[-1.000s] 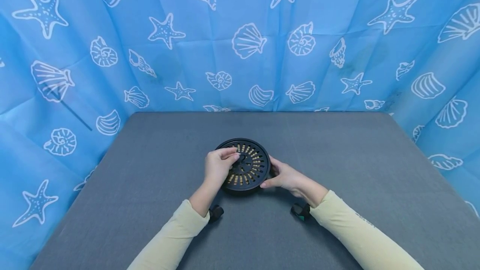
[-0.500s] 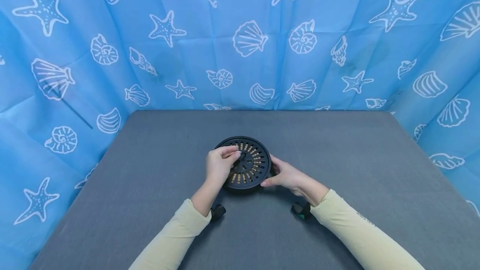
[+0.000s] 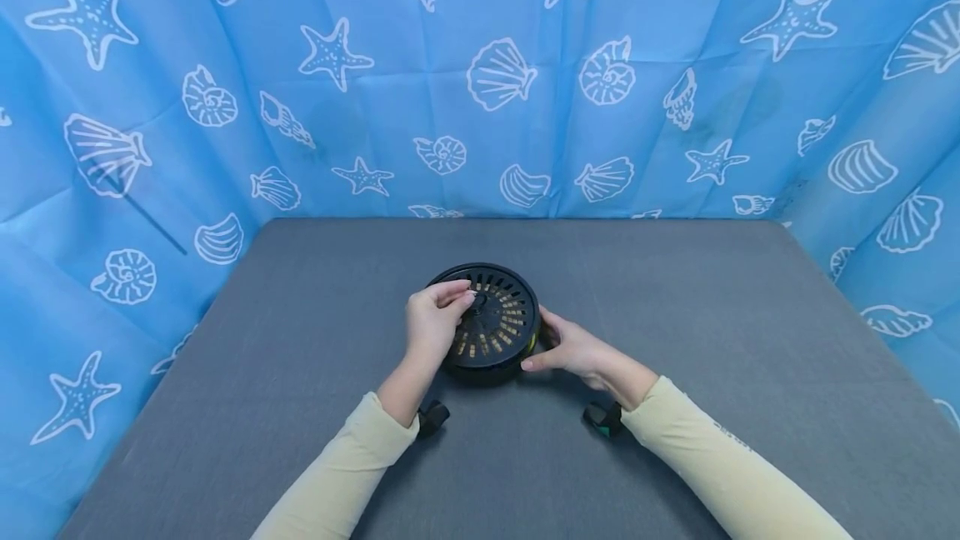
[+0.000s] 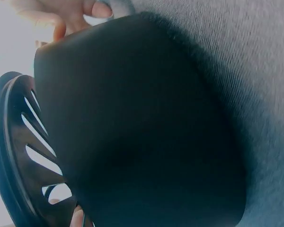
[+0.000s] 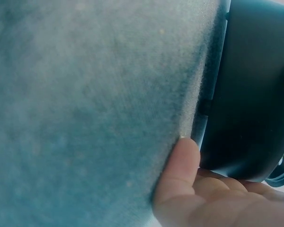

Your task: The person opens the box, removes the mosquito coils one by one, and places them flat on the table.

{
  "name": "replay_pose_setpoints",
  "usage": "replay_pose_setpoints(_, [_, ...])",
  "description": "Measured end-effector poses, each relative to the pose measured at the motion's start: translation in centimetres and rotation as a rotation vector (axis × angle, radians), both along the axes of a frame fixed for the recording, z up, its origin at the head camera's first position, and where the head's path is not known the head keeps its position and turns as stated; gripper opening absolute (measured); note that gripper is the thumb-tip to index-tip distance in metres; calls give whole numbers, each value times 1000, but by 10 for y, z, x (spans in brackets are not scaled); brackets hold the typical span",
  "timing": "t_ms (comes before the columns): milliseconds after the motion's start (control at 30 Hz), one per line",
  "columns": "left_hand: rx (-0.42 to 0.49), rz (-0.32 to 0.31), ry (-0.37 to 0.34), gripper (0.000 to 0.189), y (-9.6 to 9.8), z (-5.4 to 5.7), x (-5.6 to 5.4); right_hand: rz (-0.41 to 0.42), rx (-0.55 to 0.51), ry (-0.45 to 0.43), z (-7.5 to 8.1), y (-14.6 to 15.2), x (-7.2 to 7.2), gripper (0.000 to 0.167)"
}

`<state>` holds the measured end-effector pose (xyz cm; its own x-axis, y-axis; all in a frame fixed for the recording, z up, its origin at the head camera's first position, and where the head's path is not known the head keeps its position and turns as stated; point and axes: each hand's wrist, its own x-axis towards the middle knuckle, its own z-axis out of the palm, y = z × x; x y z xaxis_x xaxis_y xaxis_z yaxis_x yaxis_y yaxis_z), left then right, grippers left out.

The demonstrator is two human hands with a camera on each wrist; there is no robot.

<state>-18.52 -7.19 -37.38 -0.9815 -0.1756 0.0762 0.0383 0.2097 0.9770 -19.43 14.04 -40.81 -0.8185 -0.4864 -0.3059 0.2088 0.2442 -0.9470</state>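
Observation:
A round black slotted lid [image 3: 501, 323] with a small handle near its middle tops a black round container [image 3: 480, 376] in the head view. My left hand [image 3: 433, 319] pinches that handle. In the left wrist view the lid [image 4: 16, 137] stands tilted and partly apart from the container's smooth wall [image 4: 132, 118]. Yellowish contents show through the slots; what they are I cannot tell. On the right side my right hand [image 3: 570, 352] grips the container. Its thumb lies by the base and other fingers go round the wall, as the right wrist view shows.
The container stands on a grey cloth-covered table [image 3: 675, 298]. Behind and at both sides hangs a blue curtain [image 3: 420, 107] with white shells and starfish. Black wrist-worn devices [image 3: 432, 419] sit beneath both wrists.
The left hand has drawn the lid slightly up and away, and a yellow strip now shows under its right edge. The right hand has stayed on the container.

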Motion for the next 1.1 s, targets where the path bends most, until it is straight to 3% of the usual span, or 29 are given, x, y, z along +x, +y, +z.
replay_pose_setpoints(300, [9, 37, 41, 20, -14, 8, 2, 8, 0, 15, 1, 1, -1, 104])
replay_pose_setpoints(500, [2, 66, 48, 20, -27, 8, 4, 10, 21, 39, 1, 0, -1, 103])
replay_pose_setpoints(800, [-8, 117, 18, 19, -46, 1, 7, -3, 47, 23, 2, -2, 0, 105])
replay_pose_setpoints(1100, [-4, 157, -13, 20, -65, 2, 11, 1, 40, 20, 2, -1, 1, 103])
